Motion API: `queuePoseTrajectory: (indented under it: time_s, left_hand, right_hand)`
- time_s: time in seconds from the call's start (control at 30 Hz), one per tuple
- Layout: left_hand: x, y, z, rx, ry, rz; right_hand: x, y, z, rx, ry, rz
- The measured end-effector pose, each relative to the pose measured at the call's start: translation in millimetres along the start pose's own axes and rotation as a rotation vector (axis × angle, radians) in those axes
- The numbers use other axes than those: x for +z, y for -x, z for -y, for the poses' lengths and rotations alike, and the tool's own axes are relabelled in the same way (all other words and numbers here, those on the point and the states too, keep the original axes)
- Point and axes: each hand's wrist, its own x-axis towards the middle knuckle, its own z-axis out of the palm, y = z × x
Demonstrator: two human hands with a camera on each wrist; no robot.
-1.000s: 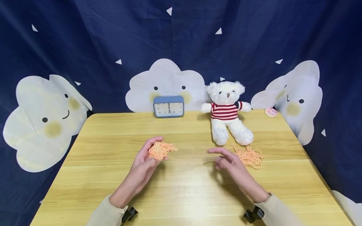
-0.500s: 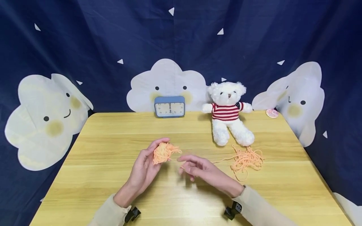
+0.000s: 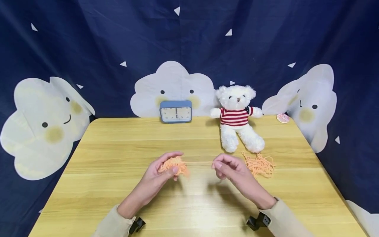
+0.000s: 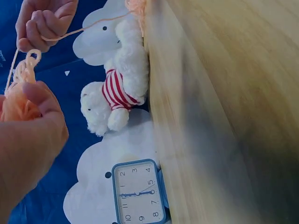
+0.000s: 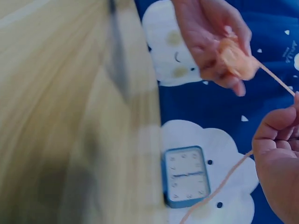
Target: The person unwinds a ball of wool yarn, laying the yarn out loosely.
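A bundle of peach-orange yarn (image 3: 173,164) sits in my left hand (image 3: 155,176), the thumb across its front and the fingers behind it. Loose loops stick out of the bundle's end in the left wrist view. My right hand (image 3: 234,169) pinches a strand of yarn (image 5: 275,78), which runs taut from the bundle to the fingertips. From the right hand's other side the strand trails off to a loose yarn pile (image 3: 260,165) on the table, right of that hand. Both hands are raised above the tabletop.
A white teddy bear (image 3: 237,98) in a red-striped shirt sits at the back right of the wooden table (image 3: 118,138). Left of it stands a blue clock (image 3: 176,112). A small pink disc (image 3: 283,118) lies near the far right corner. A dark blue cloud-print curtain (image 3: 207,36) hangs behind.
My right hand moved left to near the bundle, then back right, drawing the strand taut. The left hand has turned slightly and its thumb now lies over the yarn bundle.
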Motion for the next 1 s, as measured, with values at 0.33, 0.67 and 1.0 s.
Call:
queuePoseTrajectory:
  time_s: [0.33,0.67,1.0]
  left_hand:
    - [-7.5,3.6,1.6,-0.003,0.045,-0.117]
    - [-16.0,5.9,1.9,0.092,0.049,-0.094]
    - [-16.4,9.3,-0.3,0.061,0.057,-0.151]
  right_hand:
    - [-23,2,8,-0.198,-0.260,-0.170]
    - [-55,13,4,-0.192,-0.350,-0.366]
    - [-86,24,-2,-0.263,-0.532,-0.491]
